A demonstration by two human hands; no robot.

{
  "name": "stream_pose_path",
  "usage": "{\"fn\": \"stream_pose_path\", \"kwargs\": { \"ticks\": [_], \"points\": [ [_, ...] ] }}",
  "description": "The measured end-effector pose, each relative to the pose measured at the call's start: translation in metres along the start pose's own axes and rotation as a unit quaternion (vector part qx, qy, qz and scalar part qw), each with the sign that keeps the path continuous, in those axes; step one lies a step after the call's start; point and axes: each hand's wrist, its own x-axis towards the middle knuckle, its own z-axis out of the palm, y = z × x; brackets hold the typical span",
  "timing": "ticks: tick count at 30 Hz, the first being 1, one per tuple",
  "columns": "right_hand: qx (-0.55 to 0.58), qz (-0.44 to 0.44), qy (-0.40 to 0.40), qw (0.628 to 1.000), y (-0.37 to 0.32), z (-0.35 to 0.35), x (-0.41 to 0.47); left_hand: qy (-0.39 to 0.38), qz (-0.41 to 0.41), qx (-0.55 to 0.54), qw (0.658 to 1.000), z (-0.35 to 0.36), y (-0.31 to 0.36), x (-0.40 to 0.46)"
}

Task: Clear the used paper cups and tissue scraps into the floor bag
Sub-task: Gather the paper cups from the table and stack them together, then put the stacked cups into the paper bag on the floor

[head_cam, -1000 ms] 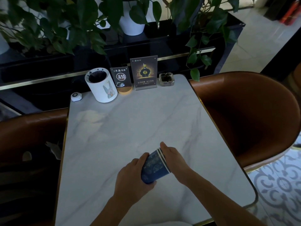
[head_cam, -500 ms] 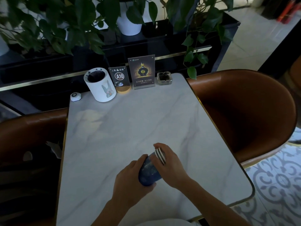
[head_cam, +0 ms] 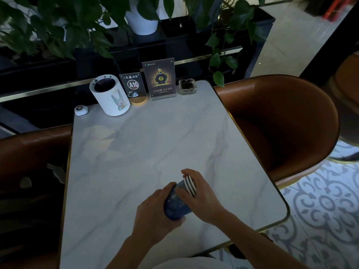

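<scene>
A nested stack of dark blue paper cups (head_cam: 175, 205) with white rims lies tilted above the near part of the marble table (head_cam: 155, 144). My left hand (head_cam: 153, 212) wraps its base from the left. My right hand (head_cam: 202, 195) is closed over the rim end, fingers across the white rims. No tissue scraps or floor bag show in this view.
At the table's far edge stand a white rabbit-print holder (head_cam: 110, 96), an A10 sign (head_cam: 133, 88), a menu stand (head_cam: 159, 79), a glass ashtray (head_cam: 187, 86) and a call button (head_cam: 81, 110). Brown chairs (head_cam: 287, 125) flank both sides; plants behind.
My right hand slid from the cups' open end to close over the rims. The stack shifted slightly lower and nearer; my left hand kept its hold.
</scene>
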Motion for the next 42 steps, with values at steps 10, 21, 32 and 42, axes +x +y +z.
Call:
{"fn": "stream_pose_path", "kwargs": {
  "ticks": [10,21,32,42],
  "points": [
    [0.058,0.018,0.019,0.998,0.030,-0.022,-0.018,-0.040,-0.068,-0.056,0.995,0.022,0.004,-0.023],
    [0.106,0.058,0.028,0.992,0.043,-0.031,-0.089,0.047,-0.124,-0.283,0.950,0.035,-0.020,-0.092],
    [-0.044,0.051,0.086,0.994,0.054,-0.006,-0.229,0.054,-0.130,-0.347,0.927,0.088,-0.028,-0.191],
    [-0.072,0.168,0.136,0.974,0.099,-0.019,-0.315,0.010,-0.156,-0.373,0.915,0.135,-0.001,-0.225]
  ]
}}
